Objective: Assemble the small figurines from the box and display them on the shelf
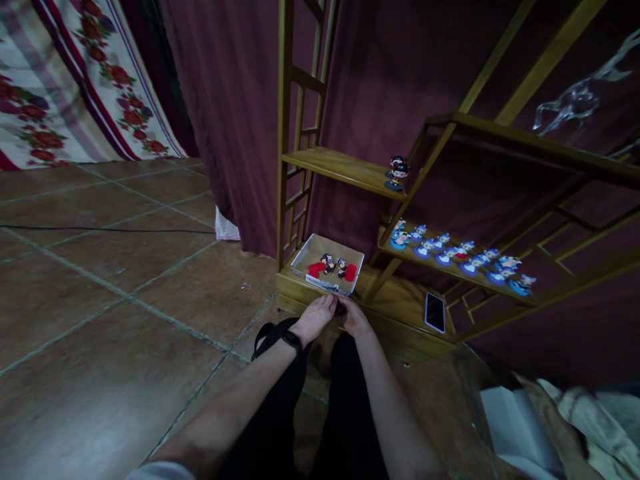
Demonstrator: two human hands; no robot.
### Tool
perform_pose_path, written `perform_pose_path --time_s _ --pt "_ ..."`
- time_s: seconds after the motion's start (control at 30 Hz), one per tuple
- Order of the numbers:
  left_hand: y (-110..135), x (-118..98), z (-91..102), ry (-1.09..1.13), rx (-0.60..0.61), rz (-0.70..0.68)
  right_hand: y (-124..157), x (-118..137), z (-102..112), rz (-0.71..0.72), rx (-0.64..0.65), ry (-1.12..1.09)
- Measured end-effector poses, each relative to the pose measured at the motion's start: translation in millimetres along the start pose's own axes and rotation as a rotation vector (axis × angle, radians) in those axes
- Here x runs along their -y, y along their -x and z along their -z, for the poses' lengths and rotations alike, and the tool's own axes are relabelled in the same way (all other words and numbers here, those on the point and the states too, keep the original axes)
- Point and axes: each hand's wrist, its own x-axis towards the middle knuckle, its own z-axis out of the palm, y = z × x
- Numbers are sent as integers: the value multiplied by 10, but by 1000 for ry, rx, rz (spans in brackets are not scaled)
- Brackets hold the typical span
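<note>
My left hand and my right hand meet just in front of the bottom shelf. Between their fingers is a small dark object, mostly covered, so its kind cannot be made out. Just beyond my fingertips, a shallow open cardboard box rests on the wooden bottom shelf. Inside lie several small figurines with black hair, along with red pieces. A dark band circles my left wrist.
Rows of blue and white figurines stand on a middle shelf at right. Two dark-haired figurines are on the upper left shelf. A phone lies on the bottom shelf. A white box sits on the floor at lower right.
</note>
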Motion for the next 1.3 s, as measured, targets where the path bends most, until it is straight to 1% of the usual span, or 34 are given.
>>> perform_pose_path --time_s 0.17,0.43,0.57,0.67,0.73,0.8,0.97,1.07,1.17,1.3 --pt "-2 -23 23 28 18 22 -33 -16 43 -19 -18 40" --pt "-9 -46 46 -85 37 -11 -75 -43 76 -18 -19 37" --pt "-14 -47 45 -135 40 -32 -94 -65 86 11 -16 50" --pt "-12 -38 47 -117 41 -16 -81 -67 83 23 -5 54" --pt "-8 -19 52 -39 24 4 -61 -56 71 9 9 43" --pt "-5 12 56 87 -11 29 -41 -40 52 -16 17 23" --pt "-31 141 48 519 -134 144 -24 -2 -2 -78 -11 -26" --pt "-69 233 14 758 -191 275 -23 12 -18 -75 -4 -75" --pt "-106 304 -42 966 -211 431 -23 14 -20 -60 10 -121" --pt "-137 342 -92 1228 -276 563 -27 5 -17 -33 30 -129"
